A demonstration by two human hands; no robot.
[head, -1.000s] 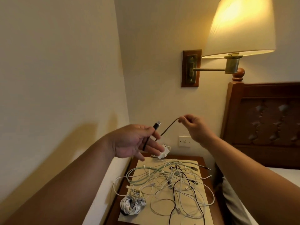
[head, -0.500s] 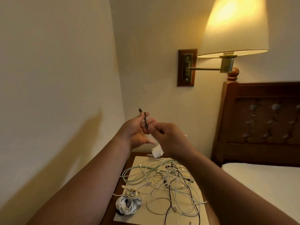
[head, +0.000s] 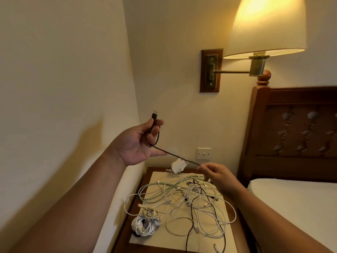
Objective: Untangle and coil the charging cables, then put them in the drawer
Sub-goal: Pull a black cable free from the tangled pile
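Left hand [head: 135, 143] is raised, palm up: thumb and forefinger pinch the thin black braided charging cable [head: 175, 155] below its USB plug [head: 155, 115], other fingers extended. Right hand [head: 218, 177], lower, pinches the same cable further along. Tangled white, pale-green and black cables [head: 189, 198] lie on the cream rectangular mat [head: 164, 240] on the wooden nightstand [head: 125, 232]

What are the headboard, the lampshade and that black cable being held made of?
Headboard: looks like reddish-brown wood with a glossy varnish; its carved panel catches highlights.
Lampshade: probably pleated fabric, matte cream; fine vertical ribs glow, lit from inside.
Black cable: matte jacket, plastic or braid, too thin to tell; its plug tip glints like metal.
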